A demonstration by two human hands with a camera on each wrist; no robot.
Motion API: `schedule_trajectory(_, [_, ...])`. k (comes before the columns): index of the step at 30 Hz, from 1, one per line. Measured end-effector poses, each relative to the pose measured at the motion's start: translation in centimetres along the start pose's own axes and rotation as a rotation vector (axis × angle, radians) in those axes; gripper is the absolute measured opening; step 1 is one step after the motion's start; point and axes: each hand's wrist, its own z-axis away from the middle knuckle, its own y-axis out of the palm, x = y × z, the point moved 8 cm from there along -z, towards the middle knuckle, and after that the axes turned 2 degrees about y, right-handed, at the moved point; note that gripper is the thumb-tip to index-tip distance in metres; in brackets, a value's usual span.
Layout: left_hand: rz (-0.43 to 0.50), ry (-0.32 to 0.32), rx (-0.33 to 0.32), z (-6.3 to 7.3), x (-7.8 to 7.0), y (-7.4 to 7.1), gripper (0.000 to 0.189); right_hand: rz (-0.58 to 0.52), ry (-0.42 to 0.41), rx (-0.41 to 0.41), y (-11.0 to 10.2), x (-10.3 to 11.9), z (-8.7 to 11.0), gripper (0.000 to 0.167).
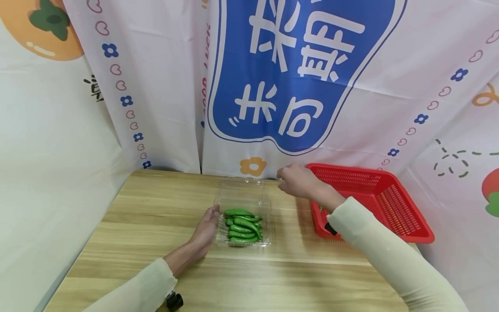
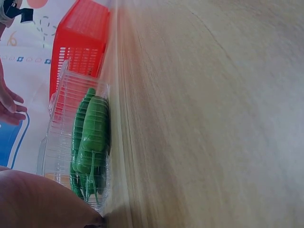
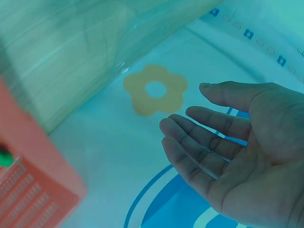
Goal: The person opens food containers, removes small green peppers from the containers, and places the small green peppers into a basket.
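Several green peppers [image 1: 243, 227] lie side by side in the base of a clear plastic clamshell box [image 1: 266, 234], whose lid [image 1: 241, 190] is folded back toward the wall. My left hand [image 1: 204, 229] rests against the left side of the box with fingers extended. In the left wrist view the peppers [image 2: 94, 135] show through the ribbed box wall. My right hand [image 1: 300, 182] is raised above the table between the box and the red basket, holding nothing. Its fingers [image 3: 202, 156] are loosely bent in the right wrist view.
A red plastic basket [image 1: 422, 232] stands at the table's right side, with a bit of green [image 3: 5, 157] inside near its left wall. The wooden table [image 1: 152, 216] meets a printed cloth [image 1: 167, 130] hanging at the back.
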Motion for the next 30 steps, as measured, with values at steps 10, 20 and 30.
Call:
schedule_trajectory(10, [-0.001, -0.001, -0.008, -0.1, 0.0, 0.1, 0.056, 0.092, -0.142, -0.058, 1.2, 4.0, 0.0, 0.009])
schedule_trajectory(20, [0.006, -0.001, -0.002, -0.2, 0.3, 0.1, 0.055, 0.066, -0.183, 0.018, 3.9, 6.6, 0.0, 0.005])
schedule_trajectory(30, [0.0, -0.001, -0.007, -0.2, 0.2, 0.0, 0.055, 0.081, -0.194, 0.068, 6.0, 8.2, -0.2, 0.014])
